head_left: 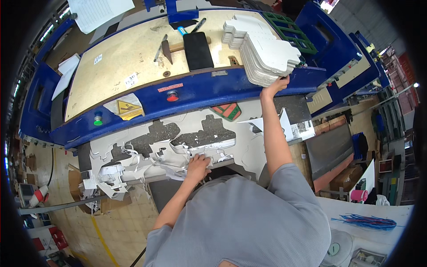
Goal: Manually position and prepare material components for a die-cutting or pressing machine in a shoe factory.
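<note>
My right hand (275, 87) reaches far forward to the near lower corner of a tall stack of white cut-out sheets (267, 51). Its fingers close against that corner and are partly hidden by the stack. The stack stands on the wooden top of a blue press, its near end at the blue front beam. My left hand (198, 168) lies lower down with fingers apart on white cut sheet scraps (167, 161), near the front edge of the lower work surface. Holes of the same kind of shape show dark through the waste sheet.
On the wooden top (120, 66) lie a hammer (167, 51), a black flat case (198, 51) and pens. The blue beam (200, 86) carries a red button (172, 95) and a green button (98, 119). A red-green cutting form (227, 111) lies under the beam.
</note>
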Tool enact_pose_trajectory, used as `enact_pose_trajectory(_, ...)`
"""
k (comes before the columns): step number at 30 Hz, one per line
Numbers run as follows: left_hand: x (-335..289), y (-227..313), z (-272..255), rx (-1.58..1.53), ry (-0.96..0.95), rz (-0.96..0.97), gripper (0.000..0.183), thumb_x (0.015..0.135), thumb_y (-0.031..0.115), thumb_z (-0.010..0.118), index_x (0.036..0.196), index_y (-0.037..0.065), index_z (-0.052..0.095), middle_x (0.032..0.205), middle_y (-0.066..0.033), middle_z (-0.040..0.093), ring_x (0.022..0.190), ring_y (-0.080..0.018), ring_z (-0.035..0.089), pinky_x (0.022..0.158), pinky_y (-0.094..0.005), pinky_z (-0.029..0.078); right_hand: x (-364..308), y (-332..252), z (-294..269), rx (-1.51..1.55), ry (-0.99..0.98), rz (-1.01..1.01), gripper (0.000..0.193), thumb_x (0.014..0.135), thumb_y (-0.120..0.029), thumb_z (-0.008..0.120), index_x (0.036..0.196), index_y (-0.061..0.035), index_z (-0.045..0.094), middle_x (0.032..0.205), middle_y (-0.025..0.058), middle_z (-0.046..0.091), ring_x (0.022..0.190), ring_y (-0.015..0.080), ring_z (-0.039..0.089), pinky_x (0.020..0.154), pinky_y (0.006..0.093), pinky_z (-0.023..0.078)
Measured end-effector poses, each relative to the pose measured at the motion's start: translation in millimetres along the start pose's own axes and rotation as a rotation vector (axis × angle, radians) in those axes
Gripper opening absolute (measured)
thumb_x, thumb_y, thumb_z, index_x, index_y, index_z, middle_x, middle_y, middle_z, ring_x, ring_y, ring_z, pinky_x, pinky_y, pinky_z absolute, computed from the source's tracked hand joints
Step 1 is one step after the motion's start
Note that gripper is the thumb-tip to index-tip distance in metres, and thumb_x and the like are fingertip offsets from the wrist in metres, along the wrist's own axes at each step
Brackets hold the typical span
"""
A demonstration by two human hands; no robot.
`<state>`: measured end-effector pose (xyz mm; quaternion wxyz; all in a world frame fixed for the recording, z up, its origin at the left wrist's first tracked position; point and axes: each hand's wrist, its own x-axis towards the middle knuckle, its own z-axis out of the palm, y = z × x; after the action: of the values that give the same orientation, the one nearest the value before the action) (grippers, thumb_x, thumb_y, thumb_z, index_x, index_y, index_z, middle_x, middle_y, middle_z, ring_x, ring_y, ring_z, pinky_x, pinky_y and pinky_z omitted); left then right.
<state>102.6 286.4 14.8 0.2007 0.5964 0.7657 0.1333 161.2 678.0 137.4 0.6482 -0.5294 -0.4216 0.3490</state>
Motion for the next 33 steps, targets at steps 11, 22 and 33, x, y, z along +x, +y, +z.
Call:
enact_pose_trajectory(11,48,-20,-15,-0.115,0.046,0.047,0.04,0.06,0.029,0.081,0.079,0.013,0.05,0.089,-0.0063,0.054,0.096,-0.0326,0.047,0.08,-0.0428,0.039,13,17,21,-0.189,0.327,0.015,0.054,0.091,-0.042,0.052,0.13,-0.0078,0.038,0.129,0.0143,0.039,0.121,0.0344,0.039,0.096,0.0439,0.035)
enact_pose_trajectory(22,23,-7,-30,0.013,0.188,0.062,0.029,0.064,0.025,0.077,0.082,0.013,0.057,0.093,-0.006,0.055,0.097,-0.0291,0.049,0.082,-0.0423,0.04,-220,58,-161,-0.289,-0.803,-0.372,0.022,0.089,-0.023,0.055,0.094,-0.0023,0.058,0.093,0.015,0.056,0.09,0.0311,0.053,0.081,0.0429,0.04)
enact_pose_trajectory(33,0,24,15,0.316,0.471,-0.006,0.034,0.067,0.008,0.066,0.099,0.005,0.054,0.1,-0.0121,0.053,0.099,-0.0305,0.05,0.083,-0.0395,0.044,-240,88,-194,-0.524,-1.011,-0.846,0.018,0.084,-0.021,0.058,0.091,-0.0043,0.058,0.094,0.0129,0.053,0.094,0.0305,0.05,0.086,0.0438,0.038)
